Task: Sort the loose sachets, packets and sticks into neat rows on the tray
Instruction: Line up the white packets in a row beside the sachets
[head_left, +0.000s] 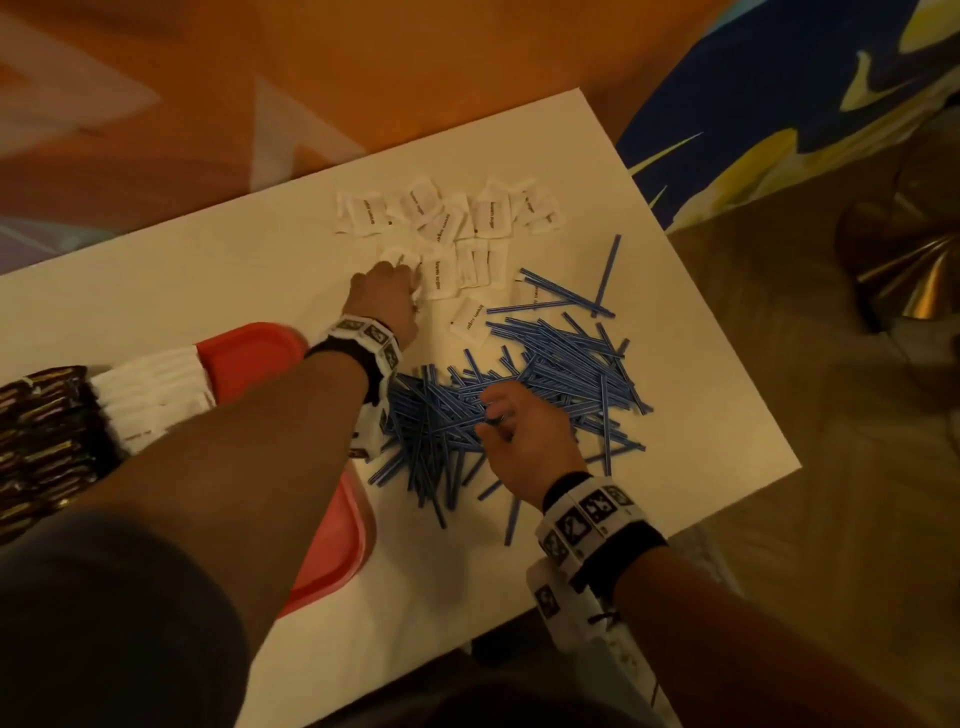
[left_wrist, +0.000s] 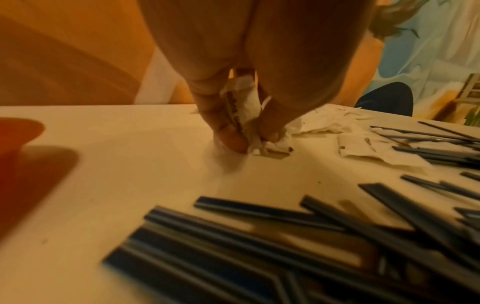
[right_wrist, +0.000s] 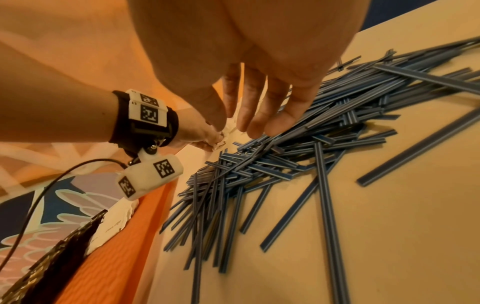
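Note:
My left hand (head_left: 387, 296) reaches to the loose white sugar sachets (head_left: 447, 223) at the far side of the white table (head_left: 208, 270). In the left wrist view its thumb and fingers (left_wrist: 231, 139) pinch a white sachet (left_wrist: 244, 107) against the tabletop, with more sachets (left_wrist: 363, 150) lying beside it. My right hand (head_left: 511, 421) hovers over the heap of blue sticks (head_left: 561, 369), its fingers (right_wrist: 259, 123) straight and their tips at the sticks (right_wrist: 259, 164). The red tray (head_left: 249, 353) at the left holds a row of white sachets (head_left: 156, 395) and dark packets (head_left: 41, 436).
The table's right edge (head_left: 727, 322) and near edge are close to the stick heap. A blue and yellow patterned cloth (head_left: 779, 104) and a shiny metal object (head_left: 904, 260) lie beyond the right edge. A cable (right_wrist: 39, 195) hangs from the left wrist camera.

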